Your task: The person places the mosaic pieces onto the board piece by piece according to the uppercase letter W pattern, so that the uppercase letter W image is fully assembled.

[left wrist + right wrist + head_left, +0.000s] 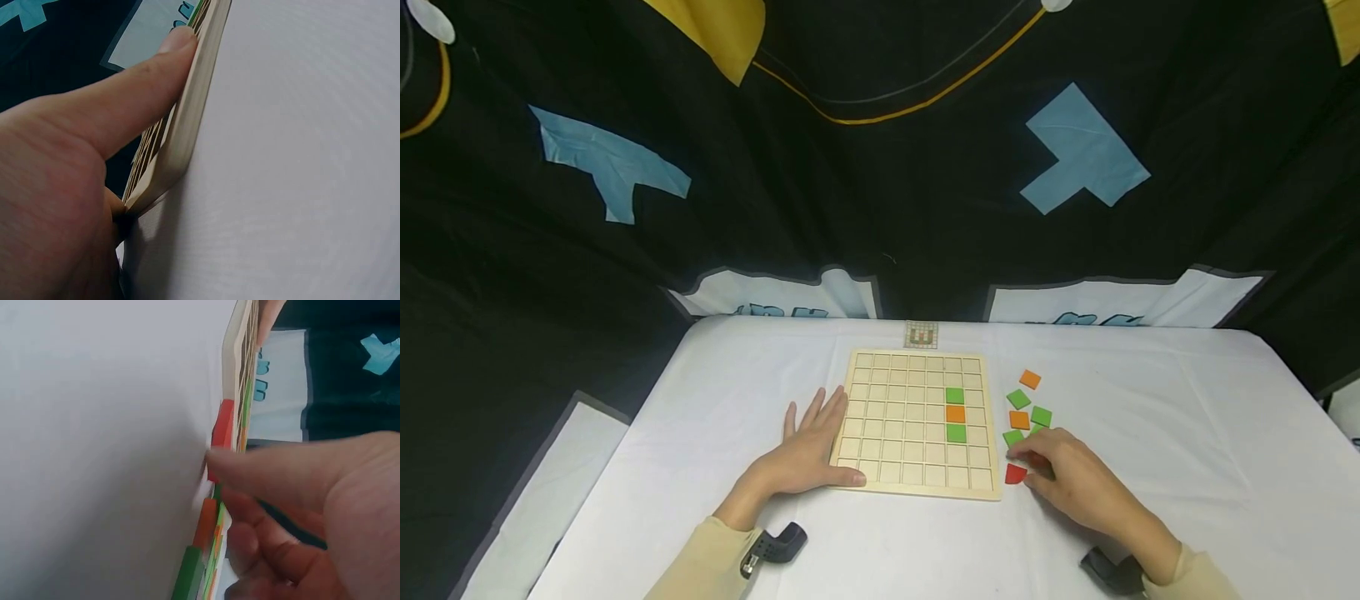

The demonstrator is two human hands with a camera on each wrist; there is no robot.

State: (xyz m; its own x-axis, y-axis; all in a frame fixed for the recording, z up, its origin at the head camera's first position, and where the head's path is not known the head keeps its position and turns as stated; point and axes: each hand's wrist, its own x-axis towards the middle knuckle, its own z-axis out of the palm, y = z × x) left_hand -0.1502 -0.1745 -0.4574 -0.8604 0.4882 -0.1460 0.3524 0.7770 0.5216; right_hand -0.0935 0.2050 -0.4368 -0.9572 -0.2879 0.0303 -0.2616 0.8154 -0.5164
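Note:
A light wooden grid board [891, 433] lies on the table, with two green tiles and an orange tile [955, 414] in one column. My left hand [805, 454] rests at the board's left edge, fingers straight, thumb over the near-left corner; in the left wrist view the thumb [150, 81] lies on the rim. Right of the board, my right hand [1071, 479] has its thumb and index finger at a red tile [1016, 474], seeming to pinch it. The right wrist view shows the thumb across the red tile [222, 425]; the index fingertip's contact is hidden.
Several loose green and orange tiles [1019, 420] lie beyond the right hand, close to the board's right edge. A small patterned card [921, 335] lies behind the board. The white-covered table [1157, 400] ends at a dark curtain [925, 225].

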